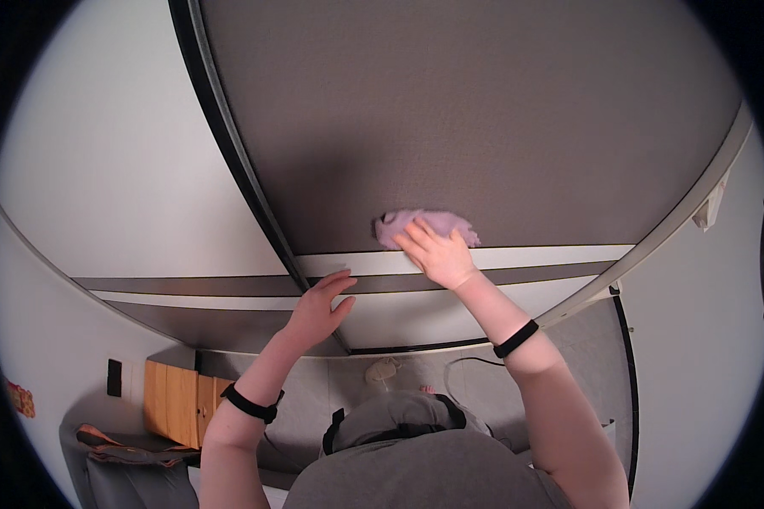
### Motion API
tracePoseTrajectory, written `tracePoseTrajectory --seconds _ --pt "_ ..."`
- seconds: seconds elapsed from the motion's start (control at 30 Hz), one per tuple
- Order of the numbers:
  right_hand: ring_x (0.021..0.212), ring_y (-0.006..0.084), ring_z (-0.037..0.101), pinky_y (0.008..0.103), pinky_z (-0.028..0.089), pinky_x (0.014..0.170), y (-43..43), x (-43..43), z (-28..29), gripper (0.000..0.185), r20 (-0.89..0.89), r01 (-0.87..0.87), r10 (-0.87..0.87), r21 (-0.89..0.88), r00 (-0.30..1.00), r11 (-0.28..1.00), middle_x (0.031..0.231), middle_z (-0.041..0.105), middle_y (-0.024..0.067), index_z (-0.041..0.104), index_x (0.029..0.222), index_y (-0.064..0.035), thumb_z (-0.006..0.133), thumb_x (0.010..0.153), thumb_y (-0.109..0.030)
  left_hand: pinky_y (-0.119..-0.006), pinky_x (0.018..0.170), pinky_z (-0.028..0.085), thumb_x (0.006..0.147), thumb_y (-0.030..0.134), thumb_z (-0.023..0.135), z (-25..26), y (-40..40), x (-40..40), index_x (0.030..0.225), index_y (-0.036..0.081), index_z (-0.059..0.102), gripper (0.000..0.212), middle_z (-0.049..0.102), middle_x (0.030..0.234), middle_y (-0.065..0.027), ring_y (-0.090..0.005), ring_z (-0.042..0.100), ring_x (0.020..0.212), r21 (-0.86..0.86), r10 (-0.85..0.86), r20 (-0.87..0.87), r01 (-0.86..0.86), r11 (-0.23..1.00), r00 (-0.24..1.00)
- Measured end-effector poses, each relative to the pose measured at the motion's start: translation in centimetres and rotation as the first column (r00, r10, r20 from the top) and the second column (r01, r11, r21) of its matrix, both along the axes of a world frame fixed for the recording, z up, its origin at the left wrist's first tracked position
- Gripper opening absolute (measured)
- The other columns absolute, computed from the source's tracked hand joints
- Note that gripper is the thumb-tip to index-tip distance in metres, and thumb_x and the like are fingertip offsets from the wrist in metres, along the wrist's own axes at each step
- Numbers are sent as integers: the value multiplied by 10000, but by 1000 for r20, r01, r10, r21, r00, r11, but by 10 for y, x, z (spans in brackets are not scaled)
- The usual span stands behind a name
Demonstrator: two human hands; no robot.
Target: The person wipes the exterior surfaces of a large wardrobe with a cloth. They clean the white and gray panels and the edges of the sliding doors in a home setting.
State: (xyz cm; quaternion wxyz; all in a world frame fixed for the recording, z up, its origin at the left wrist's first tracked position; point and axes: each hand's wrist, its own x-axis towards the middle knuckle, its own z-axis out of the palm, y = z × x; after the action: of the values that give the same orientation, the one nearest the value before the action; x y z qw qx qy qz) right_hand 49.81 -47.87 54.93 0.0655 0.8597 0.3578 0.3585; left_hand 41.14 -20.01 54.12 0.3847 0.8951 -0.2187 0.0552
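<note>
My right hand (442, 256) presses a fluffy pale purple cloth (428, 224) flat against the dark grey-brown panel of a sliding wardrobe door (484, 127), just above a white stripe. The fingers lie spread over the cloth. To the left, my left hand (326, 305) holds nothing, its fingers apart, beside the black vertical edge strip (248, 165) of the door. Whether its fingertips touch the door cannot be told. Left of the strip is a white door panel (127, 140) with dark and white bands low down.
A wooden cabinet (172, 402) stands at the lower left, near a grey chair or bag with orange trim (140, 471). A slipper (382, 370) lies on the grey tiled floor (350, 382), and a dark cable (477, 359) runs there. White walls (700, 356) flank the wardrobe.
</note>
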Motion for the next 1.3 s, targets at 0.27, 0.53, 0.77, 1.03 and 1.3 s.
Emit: tracePoseTrajectory --seconds 0.27,0.53,0.77,1.03,1.3 --pt "1279 99 507 366 430 778 -40 -11 -51 505 -145 -100 87 -85 986 991 1445 486 -4 538 1349 -217 516 851 -141 -390 945 489 900 270 607 -12 5 -12 1230 62 603 390 559 1337 -117 -320 588 1141 45 -64 -266 78 996 962" --pt "1304 157 497 489 453 925 -80 -31 -70 478 -160 118 -113 23 981 993 1387 543 3 603 1271 -206 553 803 -121 -372 903 498 904 239 632 -35 24 -25 1264 43 579 413 560 1328 -160 -316 601 1100 68 -103 -183 117 991 978" --pt "1262 268 538 436 484 956 -126 -47 -75 407 -103 317 -301 218 948 923 1291 604 106 635 1180 -128 563 799 -4 -402 990 452 908 240 621 -43 27 -31 1260 26 573 415 577 1297 -180 -341 554 1190 60 -156 -234 175 983 960" --pt "1095 339 613 400 545 835 -149 -72 -75 416 -517 653 -405 525 754 546 1347 551 159 550 1287 -124 507 894 6 -402 1002 445 911 264 591 -37 11 -23 1269 19 568 435 572 1302 -175 -344 541 1200 75 -220 -259 247 966 940" --pt "1012 186 627 319 511 893 -114 -95 -77 371 -368 705 714 665 596 -246 1146 635 70 529 1272 -51 460 915 26 -397 1001 447 925 271 595 -35 -15 -22 1282 23 557 437 567 1309 -173 -339 544 1199 66 -260 -244 284 957 934"
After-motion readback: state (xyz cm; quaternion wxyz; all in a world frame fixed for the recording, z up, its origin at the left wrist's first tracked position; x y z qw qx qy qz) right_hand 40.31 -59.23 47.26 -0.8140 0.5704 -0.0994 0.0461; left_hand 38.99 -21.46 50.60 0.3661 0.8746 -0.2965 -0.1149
